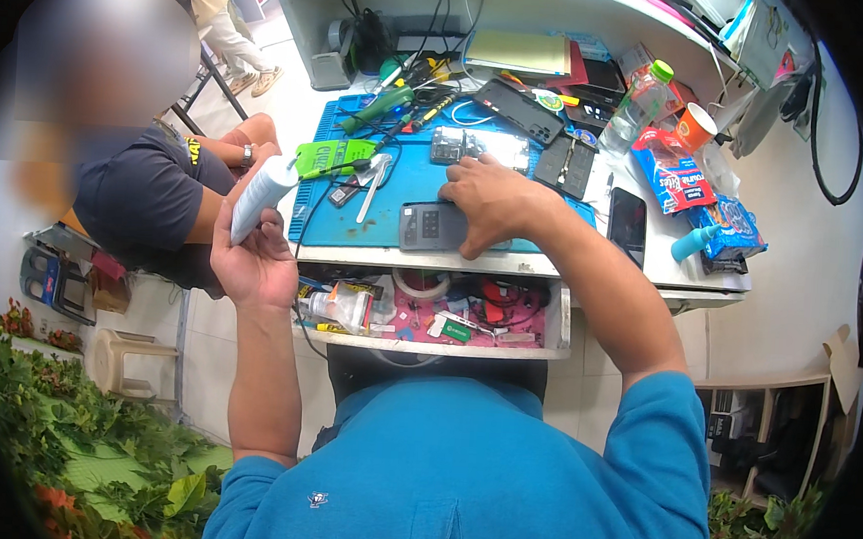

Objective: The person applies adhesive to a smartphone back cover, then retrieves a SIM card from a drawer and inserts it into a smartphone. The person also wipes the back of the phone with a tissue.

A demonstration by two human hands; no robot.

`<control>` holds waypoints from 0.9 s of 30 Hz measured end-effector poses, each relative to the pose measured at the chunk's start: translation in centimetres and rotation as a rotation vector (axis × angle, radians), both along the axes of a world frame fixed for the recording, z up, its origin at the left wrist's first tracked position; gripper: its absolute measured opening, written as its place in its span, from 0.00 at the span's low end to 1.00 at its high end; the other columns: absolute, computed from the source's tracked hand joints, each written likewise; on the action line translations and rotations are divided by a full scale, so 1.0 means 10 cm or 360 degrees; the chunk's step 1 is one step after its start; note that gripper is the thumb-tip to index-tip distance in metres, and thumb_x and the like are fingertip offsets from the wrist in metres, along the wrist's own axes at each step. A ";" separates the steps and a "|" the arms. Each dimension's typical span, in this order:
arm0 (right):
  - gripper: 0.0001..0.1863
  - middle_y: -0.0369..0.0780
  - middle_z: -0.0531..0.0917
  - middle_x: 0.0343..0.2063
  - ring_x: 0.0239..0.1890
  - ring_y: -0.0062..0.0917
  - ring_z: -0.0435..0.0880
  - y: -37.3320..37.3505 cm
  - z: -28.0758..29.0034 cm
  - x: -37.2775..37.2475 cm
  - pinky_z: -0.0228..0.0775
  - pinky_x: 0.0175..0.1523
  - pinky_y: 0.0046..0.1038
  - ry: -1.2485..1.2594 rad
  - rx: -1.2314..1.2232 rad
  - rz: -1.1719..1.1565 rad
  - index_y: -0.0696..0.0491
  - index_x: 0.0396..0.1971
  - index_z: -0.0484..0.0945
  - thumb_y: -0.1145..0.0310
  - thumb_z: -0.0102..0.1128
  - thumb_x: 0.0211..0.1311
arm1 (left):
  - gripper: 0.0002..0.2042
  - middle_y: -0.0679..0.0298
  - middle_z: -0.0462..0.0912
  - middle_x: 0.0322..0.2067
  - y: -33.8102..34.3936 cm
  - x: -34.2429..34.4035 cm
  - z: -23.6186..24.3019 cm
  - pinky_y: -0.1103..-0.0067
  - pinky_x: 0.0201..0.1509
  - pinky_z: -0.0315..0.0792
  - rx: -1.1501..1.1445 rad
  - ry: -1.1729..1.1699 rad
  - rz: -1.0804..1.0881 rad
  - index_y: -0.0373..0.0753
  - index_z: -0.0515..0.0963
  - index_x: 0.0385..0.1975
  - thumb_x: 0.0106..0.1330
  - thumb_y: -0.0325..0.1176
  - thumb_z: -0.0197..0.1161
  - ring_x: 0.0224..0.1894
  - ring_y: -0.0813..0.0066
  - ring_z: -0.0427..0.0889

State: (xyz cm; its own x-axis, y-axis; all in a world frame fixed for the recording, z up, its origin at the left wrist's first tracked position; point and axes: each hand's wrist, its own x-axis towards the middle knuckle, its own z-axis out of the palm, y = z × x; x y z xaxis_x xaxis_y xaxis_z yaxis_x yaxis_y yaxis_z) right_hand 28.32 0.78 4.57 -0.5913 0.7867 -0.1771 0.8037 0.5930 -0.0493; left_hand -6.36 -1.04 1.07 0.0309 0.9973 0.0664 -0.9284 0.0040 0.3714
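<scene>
Around the frame's lower left, the room held leafy greenery (101, 428) and a cream stool (120, 347); a co-worker (148, 191) sat close by at left, where a shifted elbow could have jarred the left hand (264, 269), whose fingers were curled round a pale cylinder (262, 199) (contents undetermined). On the white desk (661, 269), a clear bottle (628, 117) at upper right posed a spill risk if knocked. The drawer (447, 348), pulled out at centre, could have caught any part nudged over the edge. Above the blue mat (331, 227), the right hand (499, 200) was spread wide, gripping nothing visible, thumb beside a grey phone plate (432, 227) at mid-frame; contact could not be confirmed.
</scene>
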 end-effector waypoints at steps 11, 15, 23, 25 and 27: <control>0.20 0.35 0.78 0.65 0.74 0.33 0.69 0.13 -0.06 0.09 0.41 0.86 0.52 -0.0132 0.0660 0.1020 0.44 0.57 0.83 0.71 0.63 0.65 | 0.19 0.41 0.86 0.49 -0.01 0.03 -0.17 0.78 0.40 0.91 -0.0157 0.0035 0.0047 0.24 0.78 0.53 0.80 0.39 0.57 0.37 0.61 0.91; 0.32 0.35 0.75 0.70 0.76 0.34 0.67 0.01 -0.28 0.32 0.39 0.88 0.49 0.0076 0.0803 0.0833 0.41 0.74 0.71 0.73 0.55 0.70 | 0.19 0.48 0.89 0.44 0.02 0.25 -0.17 0.78 0.38 0.91 -0.0191 0.0169 0.0053 0.27 0.79 0.52 0.80 0.41 0.58 0.37 0.61 0.92; 0.45 0.50 0.80 0.50 0.54 0.43 0.78 -1.08 -0.40 0.41 0.66 0.64 0.43 0.0901 0.0833 -0.0468 0.63 0.63 0.75 0.49 0.79 0.49 | 0.20 0.45 0.86 0.48 0.35 0.87 -0.10 0.73 0.40 0.91 0.0090 0.1023 0.0029 0.28 0.74 0.60 0.78 0.38 0.59 0.38 0.57 0.92; 0.48 0.49 0.79 0.48 0.53 0.42 0.77 -1.21 -0.56 0.29 0.66 0.62 0.42 0.0862 0.0742 -0.0641 0.64 0.58 0.78 0.40 0.80 0.46 | 0.18 0.45 0.87 0.44 0.48 1.12 -0.08 0.71 0.39 0.90 0.0158 0.1127 -0.0069 0.28 0.74 0.58 0.77 0.36 0.59 0.36 0.57 0.92; 0.50 0.47 0.79 0.46 0.52 0.41 0.75 -1.26 -0.65 0.17 0.65 0.61 0.42 0.0853 0.0776 -0.0763 0.64 0.55 0.79 0.34 0.80 0.44 | 0.16 0.45 0.87 0.43 0.58 1.35 -0.06 0.72 0.39 0.90 0.0274 0.1230 -0.0138 0.27 0.75 0.56 0.77 0.34 0.59 0.36 0.57 0.92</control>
State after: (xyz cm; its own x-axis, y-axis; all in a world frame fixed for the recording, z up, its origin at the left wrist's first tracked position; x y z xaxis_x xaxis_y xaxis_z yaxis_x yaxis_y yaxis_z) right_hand 30.03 -11.83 -1.92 -0.0838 0.8881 0.4520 0.9134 0.2498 -0.3215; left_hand 7.18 4.78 0.42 0.2082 0.9669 0.1476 -0.4067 -0.0517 0.9121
